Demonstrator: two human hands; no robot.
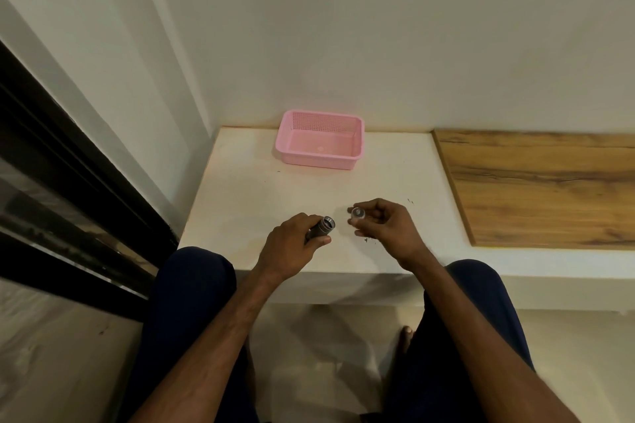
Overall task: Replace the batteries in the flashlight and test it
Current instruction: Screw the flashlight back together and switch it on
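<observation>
My left hand [292, 244] grips the dark flashlight body [321, 228] just above the white ledge [261, 196]. Its open metal end points to the right, and most of the barrel is hidden inside my fist. A short gap to the right, my right hand [385, 223] pinches a small round metal cap [357, 213] between thumb and fingertips. The cap is apart from the body. No batteries are visible.
A pink plastic basket [343, 160] stands at the back of the ledge against the wall, with nothing visible inside. A wood-grain panel [536, 189] covers the ledge to the right. A dark-framed glass door [68, 182] runs along the left. My knees sit below the ledge's front edge.
</observation>
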